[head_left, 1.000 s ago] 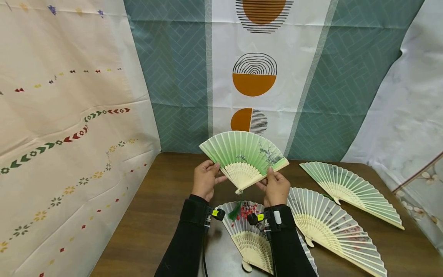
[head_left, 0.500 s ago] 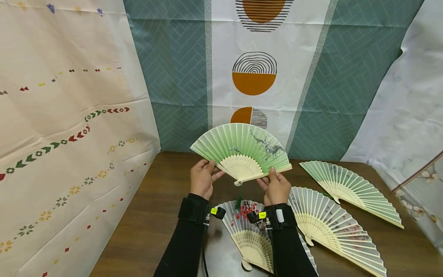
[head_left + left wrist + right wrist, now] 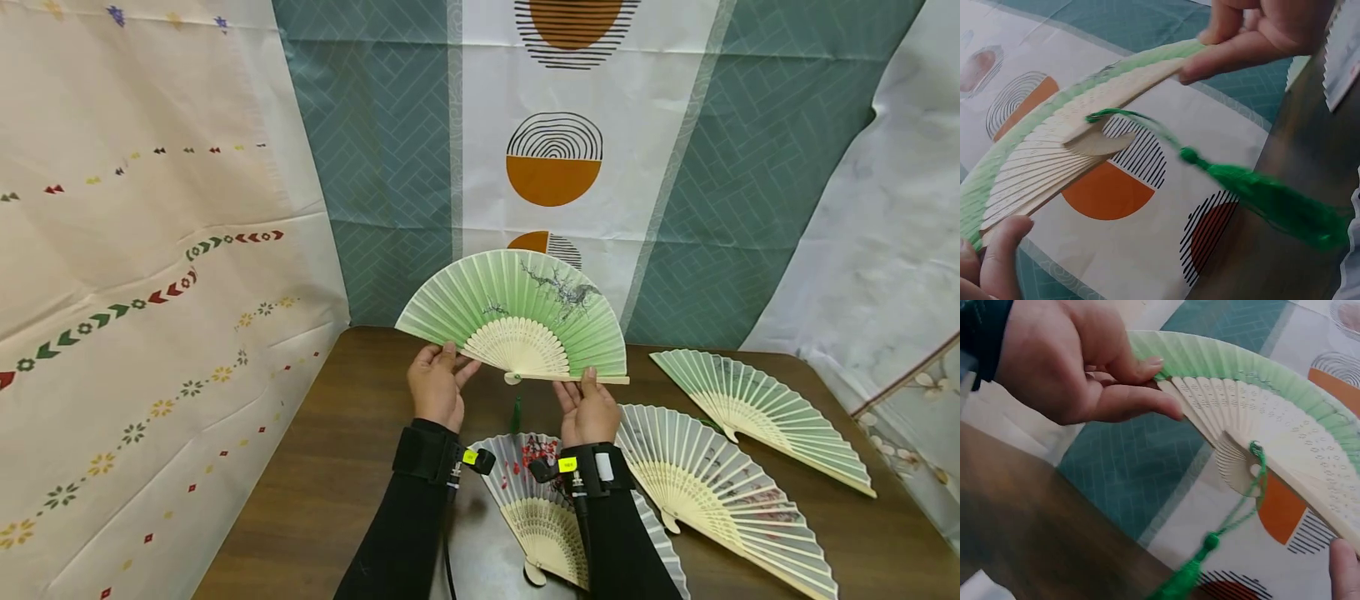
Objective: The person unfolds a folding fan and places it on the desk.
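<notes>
A green folding fan (image 3: 517, 312) with pale pierced ribs and a dark branch print is spread wide above the table, its pivot pointing down. My left hand (image 3: 437, 388) pinches its left outer rib between thumb and fingers. On the other side my right hand (image 3: 589, 412) pinches the right outer rib. From the pivot hangs a green tassel (image 3: 1260, 194), swinging clear of the ribs in the left wrist view. The right wrist view shows the ribs (image 3: 1272, 419) fanned out between both hands.
Spread fans lie on the brown table (image 3: 322, 450): a white one with red blossoms (image 3: 525, 492) partly under my right forearm, a grey-white one (image 3: 727, 492) to the right, and a pale green one (image 3: 765, 408) farther back. Patterned cloths (image 3: 390, 167) hang behind and at both sides.
The green fan has spread wider and risen. Its left edge has swung further left and its right rib now lies nearly level. Both hands keep their pinch.
</notes>
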The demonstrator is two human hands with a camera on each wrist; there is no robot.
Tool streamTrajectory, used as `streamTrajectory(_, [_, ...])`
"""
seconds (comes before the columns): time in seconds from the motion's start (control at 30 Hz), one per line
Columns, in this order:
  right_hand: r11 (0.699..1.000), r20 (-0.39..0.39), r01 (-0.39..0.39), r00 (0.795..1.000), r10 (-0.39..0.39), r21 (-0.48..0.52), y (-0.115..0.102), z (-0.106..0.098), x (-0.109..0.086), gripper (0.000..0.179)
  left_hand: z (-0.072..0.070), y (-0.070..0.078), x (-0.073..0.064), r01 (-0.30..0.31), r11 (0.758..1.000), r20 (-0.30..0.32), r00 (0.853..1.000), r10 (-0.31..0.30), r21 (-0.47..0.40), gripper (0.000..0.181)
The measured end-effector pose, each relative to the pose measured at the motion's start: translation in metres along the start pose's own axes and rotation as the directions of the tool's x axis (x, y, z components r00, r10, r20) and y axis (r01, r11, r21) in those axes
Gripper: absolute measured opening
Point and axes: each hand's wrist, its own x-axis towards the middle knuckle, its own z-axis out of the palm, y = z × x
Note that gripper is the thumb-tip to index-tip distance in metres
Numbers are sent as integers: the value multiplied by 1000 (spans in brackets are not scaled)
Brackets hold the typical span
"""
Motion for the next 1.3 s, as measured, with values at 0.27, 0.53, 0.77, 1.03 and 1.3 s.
streamTrajectory(0.27, [993,8,-25,1000,24,113,8,13,-4,48,-4,2,3,-30,997,-59,998,26,-70,14])
streamTrajectory(0.53, [997,80,-70,994,73,-41,17,35,-1,55,-31,9,15,-7,987,-140,990,-15,-159,16])
streamTrajectory(0.77, [962,99,-150,979,176,-227,48,76,12,38,-88,26,20,9,979,-254,965,-61,-203,16])
streamTrajectory(1.03, [853,21,-280,947,322,-440,93,81,37,48,-140,32,9,112,981,-308,939,-157,-159,5])
streamTrajectory(1.3, [781,12,-291,934,356,-552,101,83,29,44,-169,34,-8,171,984,-297,939,-176,-43,21])
